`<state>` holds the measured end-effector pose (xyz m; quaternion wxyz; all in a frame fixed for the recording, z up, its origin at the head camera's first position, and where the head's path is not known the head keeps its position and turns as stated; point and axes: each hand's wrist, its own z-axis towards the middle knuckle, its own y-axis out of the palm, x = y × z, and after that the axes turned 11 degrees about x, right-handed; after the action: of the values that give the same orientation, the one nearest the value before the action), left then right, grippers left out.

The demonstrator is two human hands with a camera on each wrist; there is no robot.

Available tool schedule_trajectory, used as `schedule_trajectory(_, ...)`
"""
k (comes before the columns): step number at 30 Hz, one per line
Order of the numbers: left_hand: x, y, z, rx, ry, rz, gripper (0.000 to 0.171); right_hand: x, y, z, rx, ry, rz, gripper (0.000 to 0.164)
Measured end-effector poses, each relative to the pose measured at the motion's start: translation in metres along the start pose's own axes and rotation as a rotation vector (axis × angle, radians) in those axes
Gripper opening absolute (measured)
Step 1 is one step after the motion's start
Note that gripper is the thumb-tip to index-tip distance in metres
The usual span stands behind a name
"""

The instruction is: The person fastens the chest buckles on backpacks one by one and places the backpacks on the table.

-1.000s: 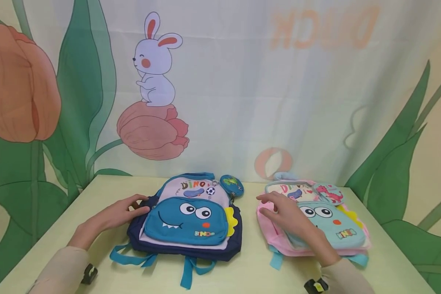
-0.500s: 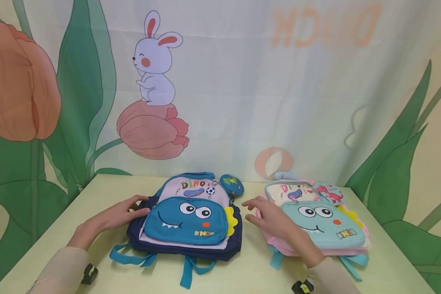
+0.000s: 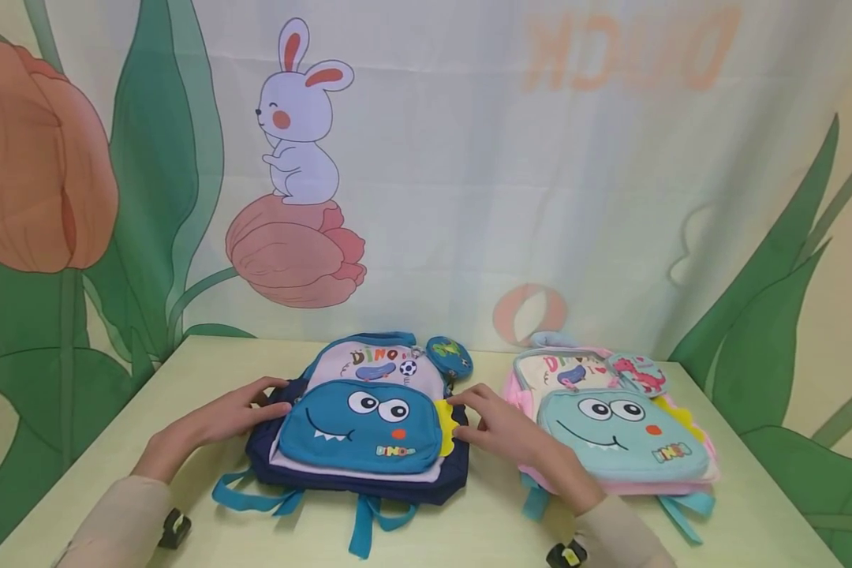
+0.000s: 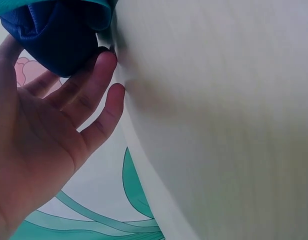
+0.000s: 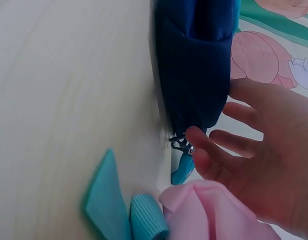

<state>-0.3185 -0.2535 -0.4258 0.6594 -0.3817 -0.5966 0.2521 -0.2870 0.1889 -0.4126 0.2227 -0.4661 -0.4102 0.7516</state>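
A blue and navy child's backpack (image 3: 358, 430) with a cartoon dinosaur face lies on the table, its front facing up. My left hand (image 3: 227, 410) rests at its left side, thumb by the front pocket. In the left wrist view the left hand's fingers (image 4: 101, 75) are spread and slightly bent along the navy side. My right hand (image 3: 507, 430) is at the opposite side, fingertips right by the yellow spikes (image 3: 446, 428). The right wrist view shows that hand's fingers (image 5: 239, 142) loosely bent beside the navy side panel (image 5: 194, 75).
A pink and mint backpack (image 3: 621, 438) of like design lies to the right, under and beside my right forearm. A round blue dinosaur pouch (image 3: 450, 357) hangs at the blue bag's top right. Teal straps (image 3: 362, 528) stick out in front. A printed curtain (image 3: 433, 197) stands behind the table.
My right hand has moved left, from over the pink backpack to the right side of the blue one. My left hand and both bags have stayed in place.
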Motion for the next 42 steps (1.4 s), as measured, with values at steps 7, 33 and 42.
schedule_trajectory(7, 0.003, -0.002, 0.000, -0.019, -0.004, -0.035, 0.074, -0.001, 0.007, 0.003, -0.021, -0.010, 0.008, 0.046)
schedule_trajectory(33, 0.005, 0.001, 0.000, -0.026, -0.033, -0.127, 0.078, -0.003, 0.010, 0.003, 0.009, 0.053, 0.011, 0.037)
schedule_trajectory(42, 0.009, -0.001, -0.003, -0.002, 0.001, -0.132, 0.073, -0.004, 0.012, 0.002, 0.007, 0.038, 0.016, 0.038)
